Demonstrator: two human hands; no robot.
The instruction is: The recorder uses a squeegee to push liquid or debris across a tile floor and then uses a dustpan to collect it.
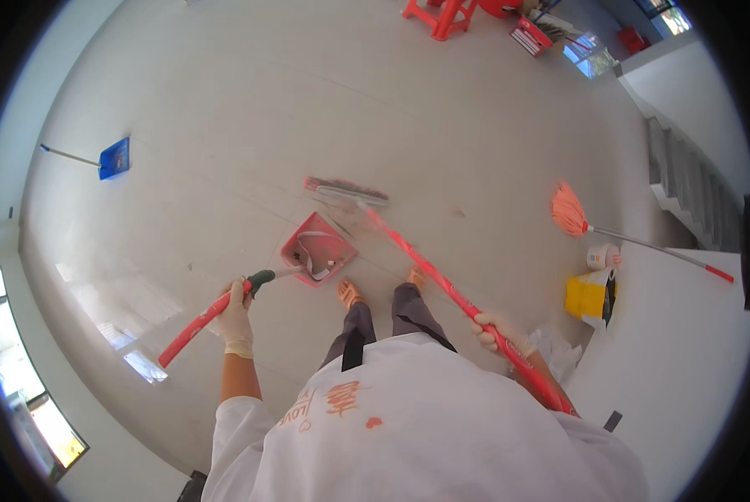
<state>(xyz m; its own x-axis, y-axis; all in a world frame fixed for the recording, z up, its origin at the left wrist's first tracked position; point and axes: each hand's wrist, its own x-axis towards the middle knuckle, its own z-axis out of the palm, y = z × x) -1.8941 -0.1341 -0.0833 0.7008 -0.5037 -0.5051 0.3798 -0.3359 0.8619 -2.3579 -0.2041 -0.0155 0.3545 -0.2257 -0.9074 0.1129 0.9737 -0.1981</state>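
Note:
My left hand (234, 317), in a pale thin glove, grips the red handle of a long-handled dustpan (318, 250). The pink pan rests on the floor in front of my feet, with a pale strip and small bits of debris inside. In my right hand (497, 332), also gloved, is the red pole of a broom (353, 191). Its wide head, with red and dark bristles, is on the floor just beyond the pan, apart from it. Dark streaks of dirt mark the floor between the broom head and the pan.
A blue dustpan (114, 159) lies far left. At right are an orange mop (568, 210), a white bucket (602, 257), a yellow bag (585, 296) and a clear plastic bag (553, 351). A red stool (442, 19) stands ahead, near a red box (530, 36). Stairs (695, 176) rise at right.

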